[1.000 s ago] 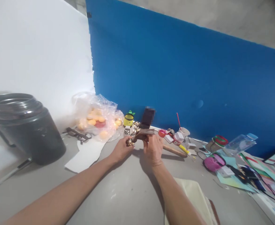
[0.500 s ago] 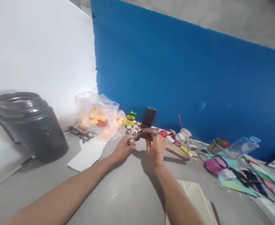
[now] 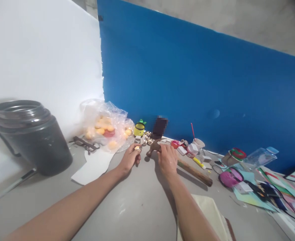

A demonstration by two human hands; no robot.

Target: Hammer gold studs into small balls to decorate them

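Note:
My left hand (image 3: 128,162) is closed on a small shiny gold ball (image 3: 137,148), gripping it at the fingertips above the grey table. To its right, my right hand (image 3: 168,160) wraps around a claw hammer (image 3: 195,172) close to the metal head. The hammer's head points left, a short gap from my left hand, while its wooden handle slants down to the right. Several more gold balls (image 3: 147,138) lie just beyond, next to a small white box (image 3: 137,139) and a yellow pineapple-like holder (image 3: 139,129).
A large dark flask (image 3: 34,140) stands at left, near glasses (image 3: 84,144) on white paper (image 3: 93,169). Behind are a bag of orange fruit (image 3: 104,125) and a blurred dark object (image 3: 160,128). A paper cup (image 3: 199,144), a clear bottle (image 3: 259,159) and cables crowd the right.
The hammer's head has dropped and moved away from the gold ball, and its handle end has swung down and right. My left hand has shifted slightly left with the ball.

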